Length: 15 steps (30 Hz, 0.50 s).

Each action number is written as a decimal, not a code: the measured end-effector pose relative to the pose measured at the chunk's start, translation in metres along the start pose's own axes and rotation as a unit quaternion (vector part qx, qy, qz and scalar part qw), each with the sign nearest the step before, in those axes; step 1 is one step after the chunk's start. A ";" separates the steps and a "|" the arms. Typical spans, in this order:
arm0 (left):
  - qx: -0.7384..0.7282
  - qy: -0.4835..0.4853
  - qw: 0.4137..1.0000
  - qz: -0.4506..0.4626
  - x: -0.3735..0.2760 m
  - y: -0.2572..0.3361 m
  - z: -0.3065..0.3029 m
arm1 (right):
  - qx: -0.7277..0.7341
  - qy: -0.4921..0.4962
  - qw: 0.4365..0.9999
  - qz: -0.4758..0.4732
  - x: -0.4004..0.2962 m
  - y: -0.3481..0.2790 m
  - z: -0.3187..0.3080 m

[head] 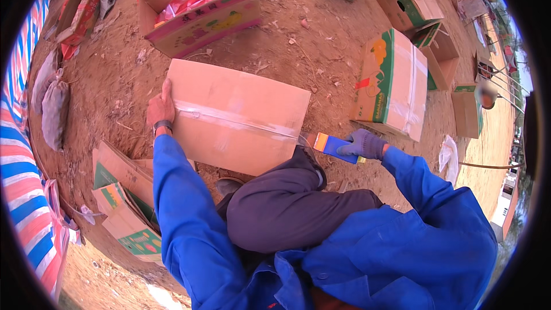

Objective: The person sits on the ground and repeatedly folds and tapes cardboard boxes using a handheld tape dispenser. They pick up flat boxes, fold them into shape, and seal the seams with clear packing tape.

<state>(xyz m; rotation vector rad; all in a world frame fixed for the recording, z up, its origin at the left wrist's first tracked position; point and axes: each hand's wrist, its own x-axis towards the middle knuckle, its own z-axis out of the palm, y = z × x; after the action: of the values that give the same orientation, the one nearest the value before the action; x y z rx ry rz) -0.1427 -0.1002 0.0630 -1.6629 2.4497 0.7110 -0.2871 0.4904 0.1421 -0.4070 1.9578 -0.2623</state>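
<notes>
A plain brown cardboard box (236, 137) rests in front of my bent knee, with clear packing tape along its middle seam. My bare left hand (162, 104), with a dark band at the wrist, holds the box's left edge. In a grey knit glove, my right hand (365, 144) grips a blue and orange tape dispenser (333, 147) just off the box's right edge. A clear strip seems to run between the dispenser and the box's seam. Shoes show beside the box, partly hidden by my dark trousers.
An open fruit box (206, 30) holding pink plastic stands beyond. A taped green banana carton (383, 82) is at right, with several open cartons (443, 56) behind. Flattened cartons (125, 206) lie at lower left. Tied sacks (56, 112) and striped sheeting (26, 172) are at far left.
</notes>
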 end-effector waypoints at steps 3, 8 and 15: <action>0.006 0.013 1.000 0.002 -0.005 0.007 0.001 | -0.082 -0.018 0.996 0.028 0.047 -0.032 0.008; 0.023 0.019 1.000 0.005 -0.005 0.010 0.000 | -0.107 0.056 0.990 0.076 0.097 -0.097 0.049; 0.019 0.014 1.000 0.002 -0.003 0.001 0.002 | 0.583 0.130 0.794 0.111 0.069 -0.033 0.084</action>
<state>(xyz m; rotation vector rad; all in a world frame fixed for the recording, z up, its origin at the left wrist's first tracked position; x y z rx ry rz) -0.1427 -0.0966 0.0630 -1.6659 2.4704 0.6432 -0.2311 0.4332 0.0619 0.7009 1.6882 -1.3205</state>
